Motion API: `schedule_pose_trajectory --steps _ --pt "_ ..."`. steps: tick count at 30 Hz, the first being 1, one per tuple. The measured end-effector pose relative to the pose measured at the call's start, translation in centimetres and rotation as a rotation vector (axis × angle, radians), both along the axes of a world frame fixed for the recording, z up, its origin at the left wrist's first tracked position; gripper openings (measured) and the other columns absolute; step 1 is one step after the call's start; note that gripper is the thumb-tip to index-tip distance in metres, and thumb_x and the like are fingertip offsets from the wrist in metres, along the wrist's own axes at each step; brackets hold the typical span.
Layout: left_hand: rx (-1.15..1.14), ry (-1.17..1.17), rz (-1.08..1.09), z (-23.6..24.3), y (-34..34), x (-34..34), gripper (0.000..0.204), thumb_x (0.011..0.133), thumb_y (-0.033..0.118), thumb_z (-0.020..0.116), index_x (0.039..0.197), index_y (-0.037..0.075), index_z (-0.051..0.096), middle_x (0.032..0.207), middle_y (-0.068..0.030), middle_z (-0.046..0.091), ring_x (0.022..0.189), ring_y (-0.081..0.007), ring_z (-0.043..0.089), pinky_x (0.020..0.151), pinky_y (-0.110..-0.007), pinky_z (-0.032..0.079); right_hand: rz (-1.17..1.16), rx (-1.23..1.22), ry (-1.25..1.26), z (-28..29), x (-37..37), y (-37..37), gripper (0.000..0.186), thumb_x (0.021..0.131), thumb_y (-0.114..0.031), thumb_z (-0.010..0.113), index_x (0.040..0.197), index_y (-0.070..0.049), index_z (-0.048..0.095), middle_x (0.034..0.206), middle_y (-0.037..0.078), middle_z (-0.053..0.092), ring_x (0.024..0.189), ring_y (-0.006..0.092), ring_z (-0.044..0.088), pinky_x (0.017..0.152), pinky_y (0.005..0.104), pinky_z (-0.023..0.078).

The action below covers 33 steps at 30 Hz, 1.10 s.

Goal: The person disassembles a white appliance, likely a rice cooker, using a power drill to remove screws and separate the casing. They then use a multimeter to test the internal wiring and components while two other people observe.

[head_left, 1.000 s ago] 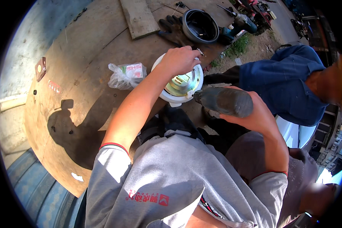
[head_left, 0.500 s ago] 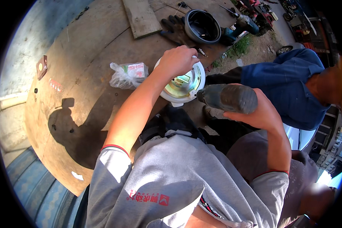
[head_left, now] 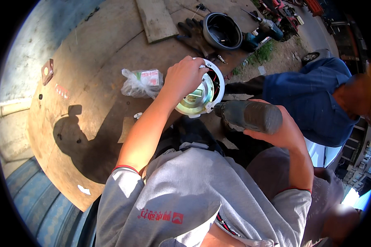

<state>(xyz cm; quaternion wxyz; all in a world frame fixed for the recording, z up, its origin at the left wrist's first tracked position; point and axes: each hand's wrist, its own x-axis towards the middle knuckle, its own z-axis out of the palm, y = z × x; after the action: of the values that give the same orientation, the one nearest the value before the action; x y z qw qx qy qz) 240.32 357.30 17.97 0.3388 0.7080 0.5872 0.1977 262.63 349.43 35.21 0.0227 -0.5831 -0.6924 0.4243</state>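
Note:
A round white housing point(head_left: 219, 78) is in front of me, with a gold-coloured round metal plate point(head_left: 193, 103) inside it. The plate sits off-centre, and red wires show in the dark gap at its right. Over the far left part of the two, my left hand point(head_left: 184, 78) is closed; its fingertips are partly hidden, and I cannot tell whether they grip the rim or the plate. My right hand point(head_left: 286, 129) is wrapped round a dark cordless drill point(head_left: 251, 116), whose front end points left at the housing's near right edge.
On the brown table point(head_left: 95, 53) lie a plastic-wrapped packet point(head_left: 146, 78), a wooden board point(head_left: 156, 20) and dark gloves point(head_left: 193, 37). A black bowl-like part point(head_left: 222, 31) and another power drill point(head_left: 266, 31) stand farther back. A person in blue point(head_left: 305, 99) is close on the right.
The plate has shifted left inside the housing, opening a dark gap with red wires on the right. My left hand has moved slightly nearer and left; the drill has moved a little right.

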Motion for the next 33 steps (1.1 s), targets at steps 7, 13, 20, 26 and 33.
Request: schedule_pose_trajectory --steps 7,13,20,26,33 --pt "0.080 -0.159 0.218 -0.5 -1.7 -2.2 0.024 0.089 0.026 0.065 0.104 0.008 0.069 0.093 -0.0144 0.066 0.084 -0.0308 0.065 0.075 -0.038 0.050 0.064 0.073 0.056 0.2 0.0 -1.3 0.063 0.067 -0.008 0.086 0.124 -0.002 0.060 0.099 0.011 0.070 0.084 0.0127 0.064 0.080 0.0279 0.051" --pt "0.079 -0.311 0.196 -2.5 -0.5 -4.2 0.023 0.087 0.023 0.068 0.103 0.007 0.070 0.092 -0.0135 0.066 0.081 -0.0274 0.064 0.073 -0.035 0.050 0.011 0.087 0.177 -1.0 0.3 -1.3 0.068 0.065 -0.007 0.086 0.127 -0.003 0.059 0.101 0.011 0.070 0.087 0.0127 0.065 0.081 0.0277 0.051" --pt "0.083 -0.078 0.058 -1.1 0.2 -3.2 0.023 0.087 0.028 0.067 0.102 0.012 0.071 0.089 -0.0140 0.065 0.083 -0.0321 0.065 0.073 -0.041 0.050 0.158 0.233 0.051 -0.2 -0.6 -2.2 0.063 0.069 -0.017 0.076 0.128 -0.006 0.058 0.105 0.014 0.069 0.091 0.0334 0.067 0.076 0.0382 0.052" --pt "0.017 0.025 -0.022 -0.8 1.1 -3.2 0.021 0.087 0.028 0.066 0.102 0.013 0.071 0.088 -0.0131 0.064 0.082 -0.0302 0.064 0.073 -0.040 0.050 0.110 0.197 0.096 -0.3 0.2 -2.2 0.062 0.070 -0.020 0.075 0.128 -0.006 0.058 0.106 0.014 0.069 0.092 0.0332 0.067 0.077 0.0377 0.053" --pt "-0.105 -0.292 -0.316 -2.8 4.8 -5.2 0.020 0.088 0.021 0.069 0.104 0.009 0.071 0.089 -0.0080 0.058 0.079 -0.0216 0.061 0.072 -0.033 0.049 -0.254 0.114 0.490 -4.3 3.9 -4.5 0.061 0.067 -0.008 0.084 0.123 -0.002 0.062 0.105 0.012 0.070 0.091 0.0175 0.069 0.076 0.0299 0.053"
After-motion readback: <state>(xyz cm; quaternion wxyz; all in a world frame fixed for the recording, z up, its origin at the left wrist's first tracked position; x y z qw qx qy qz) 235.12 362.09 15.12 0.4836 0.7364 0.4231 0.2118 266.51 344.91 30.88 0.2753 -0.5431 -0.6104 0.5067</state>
